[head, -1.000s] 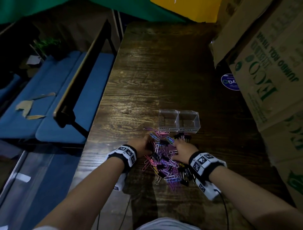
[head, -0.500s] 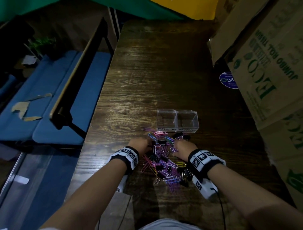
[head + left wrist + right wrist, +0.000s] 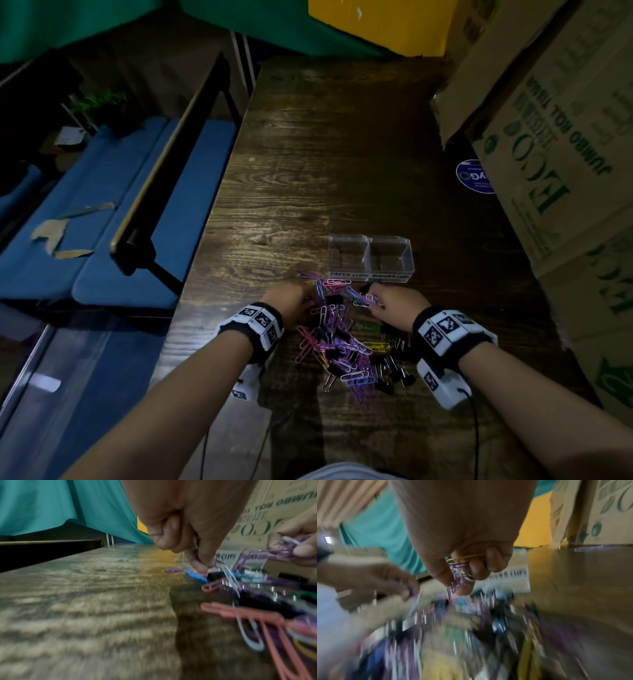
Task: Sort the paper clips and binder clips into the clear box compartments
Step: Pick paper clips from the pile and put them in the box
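A clear two-compartment box (image 3: pixel 371 257) stands on the dark wooden table, both compartments empty, labelled for paper clips on the left and binder clips on the right. Just in front of it lies a heap of coloured paper clips (image 3: pixel 337 342) mixed with black binder clips (image 3: pixel 390 373). My left hand (image 3: pixel 294 303) is at the heap's left edge, thumb and finger pinching a purple paper clip (image 3: pixel 195 559). My right hand (image 3: pixel 390 303) is at the heap's far right, holding a bunch of purple, white and yellow paper clips (image 3: pixel 459 573).
Stacked cardboard cartons (image 3: pixel 561 144) wall in the table's right side. A round blue sticker (image 3: pixel 474 176) lies by them. The table's left edge (image 3: pixel 202 260) drops off to blue cushions (image 3: pixel 113 212) below. Bare wood stretches beyond the box.
Both hands stayed at the heap's far end. The right hand has lifted slightly with a bunch of paper clips in its fingers; the left hand shifted little.
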Motion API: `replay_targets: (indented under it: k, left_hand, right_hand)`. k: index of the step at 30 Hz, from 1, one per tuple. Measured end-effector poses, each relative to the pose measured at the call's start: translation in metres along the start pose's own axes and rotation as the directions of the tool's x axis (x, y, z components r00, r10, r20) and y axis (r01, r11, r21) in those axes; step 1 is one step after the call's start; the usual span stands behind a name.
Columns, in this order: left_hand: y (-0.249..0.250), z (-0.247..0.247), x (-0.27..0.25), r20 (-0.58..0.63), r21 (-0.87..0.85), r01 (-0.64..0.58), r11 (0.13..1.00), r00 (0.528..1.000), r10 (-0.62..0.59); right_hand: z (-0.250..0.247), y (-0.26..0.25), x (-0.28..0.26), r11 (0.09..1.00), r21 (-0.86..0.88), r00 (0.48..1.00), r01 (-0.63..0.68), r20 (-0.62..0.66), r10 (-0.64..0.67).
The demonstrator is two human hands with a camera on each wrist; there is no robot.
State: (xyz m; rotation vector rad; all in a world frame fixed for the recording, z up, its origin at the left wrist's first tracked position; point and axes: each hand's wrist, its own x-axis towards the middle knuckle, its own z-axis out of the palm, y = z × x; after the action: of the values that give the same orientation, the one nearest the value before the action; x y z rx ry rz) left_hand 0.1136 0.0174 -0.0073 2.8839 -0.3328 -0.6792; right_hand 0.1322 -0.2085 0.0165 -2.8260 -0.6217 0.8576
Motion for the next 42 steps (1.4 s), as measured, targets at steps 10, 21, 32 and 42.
replay_targets:
  k: [10,21,32,42]
  left_hand:
    - [0.003,-0.064,0.017,-0.138,-0.032,0.032,0.999,0.990,-0.036]
    - [0.023,-0.076,0.077,-0.005,0.143,-0.063,0.988,0.998,0.064]
    - [0.044,-0.071,0.072,-0.130,0.225,-0.172,0.959,0.970,0.204]
    - [-0.010,-0.008,0.035,-0.167,0.049,0.020,0.999,0.986,-0.012]
  right_hand:
    - [-0.083,-0.028,0.044,0.997,-0.070,0.999,-0.023,-0.049,0.019]
    - [-0.075,-0.015,0.066,0.996,0.090,0.998,0.020,-0.063,-0.015]
    - [-0.023,0.017,0.021,0.993,-0.110,0.995,-0.038,0.092,0.048]
    - [0.005,0.008,0.013,0.967,-0.255,0.999,-0.025,-0.048,0.013]
